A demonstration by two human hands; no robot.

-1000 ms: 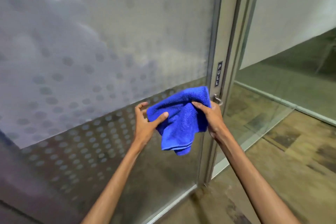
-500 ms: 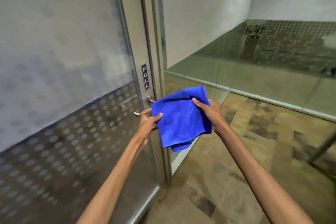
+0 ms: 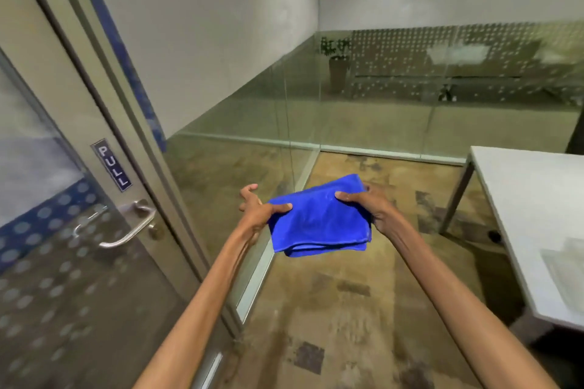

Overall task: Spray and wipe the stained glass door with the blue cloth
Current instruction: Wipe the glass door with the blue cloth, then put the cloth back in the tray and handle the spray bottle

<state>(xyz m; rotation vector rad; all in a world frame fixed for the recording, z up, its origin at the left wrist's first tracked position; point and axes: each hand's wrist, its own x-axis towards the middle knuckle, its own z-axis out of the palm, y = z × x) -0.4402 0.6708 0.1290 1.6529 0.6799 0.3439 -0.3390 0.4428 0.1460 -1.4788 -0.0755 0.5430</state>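
Head view: both hands, left hand (image 3: 257,215) and right hand (image 3: 374,210), are folding the blue cloth (image 3: 319,221), fingers clamped on its edges, right of the glass door (image 3: 47,262); next, I'd judge, carrying it back for wiping.

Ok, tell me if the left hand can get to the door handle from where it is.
Probably yes. The left hand sits just right of the handle with nothing between them, but its grip pinches the cloth, so it must let go first.
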